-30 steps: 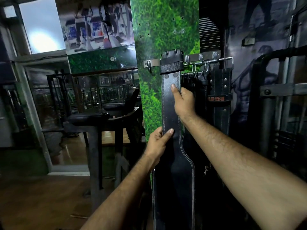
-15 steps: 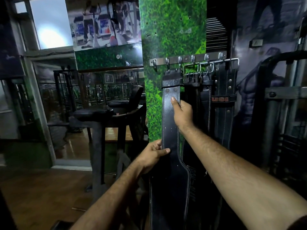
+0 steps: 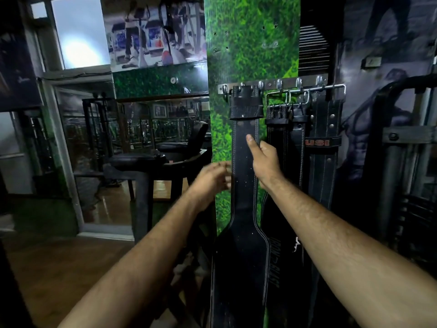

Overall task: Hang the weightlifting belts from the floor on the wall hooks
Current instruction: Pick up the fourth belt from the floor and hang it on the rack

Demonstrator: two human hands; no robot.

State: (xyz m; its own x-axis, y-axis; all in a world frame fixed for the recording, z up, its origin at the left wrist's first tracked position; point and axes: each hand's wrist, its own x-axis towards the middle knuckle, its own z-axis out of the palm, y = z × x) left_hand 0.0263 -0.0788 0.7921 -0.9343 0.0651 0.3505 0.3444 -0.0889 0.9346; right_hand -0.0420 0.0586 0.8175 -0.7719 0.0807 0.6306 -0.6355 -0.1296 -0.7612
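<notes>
A black leather weightlifting belt [image 3: 244, 190] with white stitching hangs straight down from the metal hook rail [image 3: 274, 83] on the green grass-patterned wall panel. My right hand [image 3: 264, 159] rests on the belt's right edge, thumb across its front. My left hand [image 3: 212, 179] is blurred just left of the belt, fingers apart, at most grazing its edge. Several other black belts [image 3: 324, 147] hang from the same rail to the right, one with a red "USI" label.
A black padded bench and its frame [image 3: 142, 162] stand to the left in front of a mirrored wall. A dark weight machine [image 3: 406, 162] fills the right side. Wooden floor [image 3: 59, 268] shows at the lower left.
The belt's buckle end sits on the hook rail now instead of below it. My left hand has let go of the belt and come away to the left. My right hand stays on it.
</notes>
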